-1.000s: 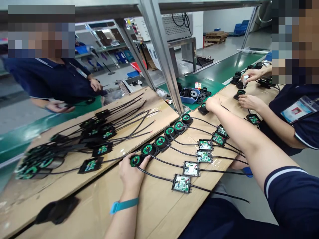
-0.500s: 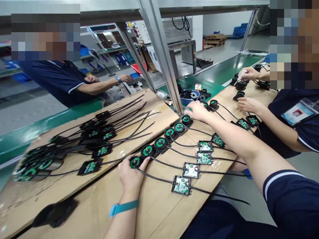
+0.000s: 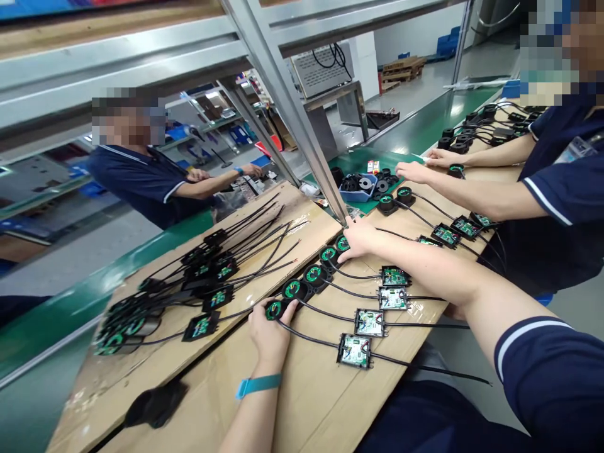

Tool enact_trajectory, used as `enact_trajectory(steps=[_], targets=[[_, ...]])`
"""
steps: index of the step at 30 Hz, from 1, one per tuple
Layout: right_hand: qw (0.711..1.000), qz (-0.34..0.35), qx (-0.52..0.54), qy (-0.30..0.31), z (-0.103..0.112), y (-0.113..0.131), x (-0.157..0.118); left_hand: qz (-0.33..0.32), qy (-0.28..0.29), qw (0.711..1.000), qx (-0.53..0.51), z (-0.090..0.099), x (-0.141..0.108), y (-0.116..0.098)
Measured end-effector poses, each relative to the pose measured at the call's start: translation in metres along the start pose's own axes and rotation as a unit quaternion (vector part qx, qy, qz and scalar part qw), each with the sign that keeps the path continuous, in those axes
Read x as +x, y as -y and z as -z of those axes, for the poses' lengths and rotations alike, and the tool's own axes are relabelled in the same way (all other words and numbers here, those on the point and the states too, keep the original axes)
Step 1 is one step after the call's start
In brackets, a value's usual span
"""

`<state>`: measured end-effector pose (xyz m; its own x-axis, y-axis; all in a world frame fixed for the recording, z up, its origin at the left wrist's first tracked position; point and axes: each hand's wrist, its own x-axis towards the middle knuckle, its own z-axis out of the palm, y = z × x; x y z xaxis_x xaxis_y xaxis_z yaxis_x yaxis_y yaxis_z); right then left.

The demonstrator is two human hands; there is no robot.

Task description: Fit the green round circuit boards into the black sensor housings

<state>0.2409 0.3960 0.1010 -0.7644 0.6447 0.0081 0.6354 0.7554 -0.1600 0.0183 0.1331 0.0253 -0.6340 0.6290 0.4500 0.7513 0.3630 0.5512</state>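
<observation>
Round housings [image 3: 292, 289] form a row on our desk [image 3: 306, 393]; our left hand [image 3: 267, 340] pinches the nearest, our right hand [image 3: 362, 238] spreads its fingers at the far end, grip unclear, probably steadying the alignment.

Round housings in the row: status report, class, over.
Left hand around nearest housing. Right hand partly covering far end of row. Metal post beside right hand.

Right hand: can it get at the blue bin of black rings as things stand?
Probably yes. The blue bin looks open-topped, just beyond the right hand. The metal post stands close on its left, so approaching from the right side looks freer.
</observation>
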Motion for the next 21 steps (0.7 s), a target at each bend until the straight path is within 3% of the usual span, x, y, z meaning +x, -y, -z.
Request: enact_trajectory(steps=[14, 18, 21], targets=[[0.994, -0.095, 0.006, -0.048, 0.014, -0.074, -0.005, -0.06, 0.053, 0.996, -0.039, -0.062, 0.014, -0.06], [0.989, -0.123, -0.004, -0.086, 0.015, -0.074, -0.032, -0.069, 0.039, 0.996, -0.042, -0.065, 0.013, -0.058], [0.983, -0.151, -0.021, -0.098, 0.018, -0.068, -0.079, -0.069, 0.026, 0.997, -0.035, -0.066, 0.014, -0.052]])
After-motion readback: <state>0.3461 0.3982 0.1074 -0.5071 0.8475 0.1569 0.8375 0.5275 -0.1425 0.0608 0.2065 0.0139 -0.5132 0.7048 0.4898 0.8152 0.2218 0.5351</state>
